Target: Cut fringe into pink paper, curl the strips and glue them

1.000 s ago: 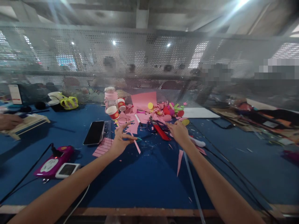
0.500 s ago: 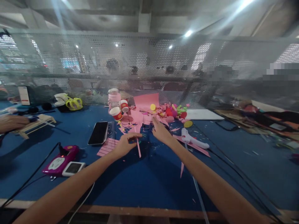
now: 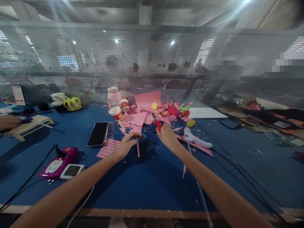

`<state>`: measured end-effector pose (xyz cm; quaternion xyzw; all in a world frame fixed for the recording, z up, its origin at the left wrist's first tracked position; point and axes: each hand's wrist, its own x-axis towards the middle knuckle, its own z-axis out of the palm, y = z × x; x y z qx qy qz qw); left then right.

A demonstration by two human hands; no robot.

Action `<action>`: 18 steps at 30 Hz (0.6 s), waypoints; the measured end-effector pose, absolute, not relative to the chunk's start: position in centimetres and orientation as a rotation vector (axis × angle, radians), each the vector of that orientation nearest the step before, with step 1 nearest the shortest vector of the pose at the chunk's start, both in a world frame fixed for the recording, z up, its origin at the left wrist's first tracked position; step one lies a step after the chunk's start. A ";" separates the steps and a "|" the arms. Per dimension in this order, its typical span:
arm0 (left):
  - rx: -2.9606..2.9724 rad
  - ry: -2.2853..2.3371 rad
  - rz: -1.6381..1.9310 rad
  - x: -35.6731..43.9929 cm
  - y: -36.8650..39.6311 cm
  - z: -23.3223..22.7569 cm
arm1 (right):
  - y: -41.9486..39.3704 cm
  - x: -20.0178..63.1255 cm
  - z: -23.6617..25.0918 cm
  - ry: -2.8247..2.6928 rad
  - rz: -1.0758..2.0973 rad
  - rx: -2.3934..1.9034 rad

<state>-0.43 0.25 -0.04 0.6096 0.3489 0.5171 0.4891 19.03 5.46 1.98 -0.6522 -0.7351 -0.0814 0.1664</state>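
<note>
Craft work, midway by my reckoning: my left hand (image 3: 125,146) pinches a thin pink paper strip (image 3: 138,148), my right hand (image 3: 167,135) closes on what look like red-handled scissors (image 3: 157,124); pink offcuts (image 3: 139,119) lie just beyond my fingers, more cutting left.

A: What's the right hand (image 3: 167,135) got?
B: Red-handled tool (image 3: 158,124), mostly hidden by fingers; can't tell type.
A: 9 o'clock edge?
B: Another person's hand (image 3: 8,122), cut off. Behind the perforated metal screen (image 3: 152,63), all blurred.
</note>
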 end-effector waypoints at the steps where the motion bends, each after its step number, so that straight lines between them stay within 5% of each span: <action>1: 1.483 0.851 1.261 -0.4 0.3 -0.1 | 5.5 18.6 1.9 -2.098 -0.192 -1.820; 7: 1.431 0.901 1.284 -0.3 1.1 -1.3 | 6.4 17.6 1.2 -2.107 -0.086 -1.659; 18: 1.351 0.640 1.265 0.4 -0.2 0.3 | 10.2 20.8 1.8 -1.993 -0.127 -2.023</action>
